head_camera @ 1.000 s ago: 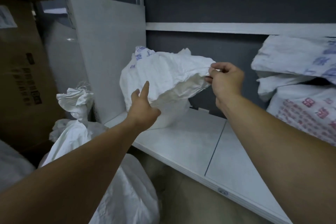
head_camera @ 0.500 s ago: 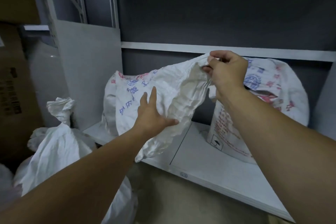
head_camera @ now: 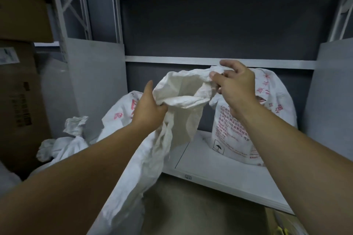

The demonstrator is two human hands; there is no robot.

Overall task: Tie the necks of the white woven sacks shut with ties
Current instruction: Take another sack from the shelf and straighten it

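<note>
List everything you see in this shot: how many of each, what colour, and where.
Held sack: one, white, mouth open, in mid-air in front of the shelf.
Printed sacks: two, white with red print, on the shelf, one left, one right.
Bunched-neck sack: one, white, low at left beside the boxes.
Cardboard boxes: two, brown, stacked at far left.
Shelf: one, pale grey, straight ahead.
Left hand: grips the held sack's rim.
Right hand: fingers pinch the opposite rim.
</note>
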